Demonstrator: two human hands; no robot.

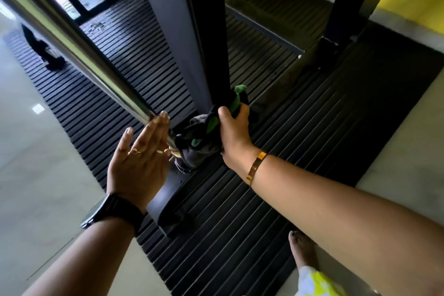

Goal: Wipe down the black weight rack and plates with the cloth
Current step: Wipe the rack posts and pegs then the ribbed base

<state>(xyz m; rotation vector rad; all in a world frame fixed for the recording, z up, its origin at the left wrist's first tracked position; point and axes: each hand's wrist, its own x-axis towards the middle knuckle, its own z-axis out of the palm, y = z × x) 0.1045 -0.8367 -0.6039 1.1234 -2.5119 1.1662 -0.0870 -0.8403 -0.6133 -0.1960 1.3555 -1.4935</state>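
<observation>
Cloth (204, 137) bunched under right hand (234, 132) fingers.

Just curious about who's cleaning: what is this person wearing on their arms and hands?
No sleeves or gloves show; both forearms are bare. The left hand has two gold rings, and a black watch sits on its wrist. The right hand has a gold bangle at its wrist.

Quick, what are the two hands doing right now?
Left hand: open, straight fingers against the shiny steel bar.
Right hand: grips the grey-green cloth at the foot of the black rack post.
</observation>
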